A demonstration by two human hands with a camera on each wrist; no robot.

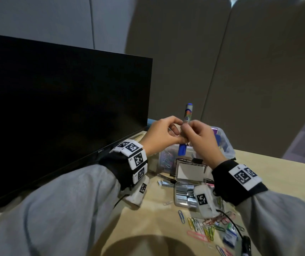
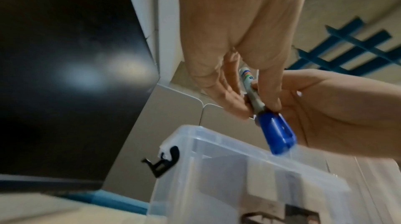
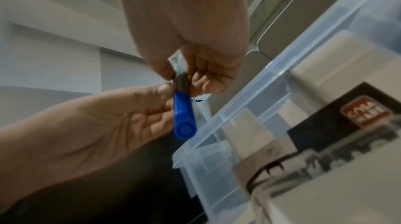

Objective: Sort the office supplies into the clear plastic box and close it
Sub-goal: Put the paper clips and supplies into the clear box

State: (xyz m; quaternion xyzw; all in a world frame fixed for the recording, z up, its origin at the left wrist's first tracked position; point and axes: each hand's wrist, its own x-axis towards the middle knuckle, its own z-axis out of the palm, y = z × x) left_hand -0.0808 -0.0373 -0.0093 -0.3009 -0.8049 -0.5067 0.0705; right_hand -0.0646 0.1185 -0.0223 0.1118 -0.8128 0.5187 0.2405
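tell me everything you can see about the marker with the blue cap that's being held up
The slim white-barrelled marker with a blue cap looks like plastic, with a colourful printed label and a small blue end plug on top. It stands nearly upright, cap pointing down, above the clear plastic box without touching it. The left hand and right hand both pinch its lower barrel just above the cap. The cap is ribbed with a flat round end; whether it is fully seated is unclear.

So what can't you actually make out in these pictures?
- Marker: its middle is hidden by both hands, all views.
- Clear plastic box: contents behind the right hand, head view.
- Black label in the box: print blurred, right wrist view.
- Left hand: fingertips behind marker, head view.
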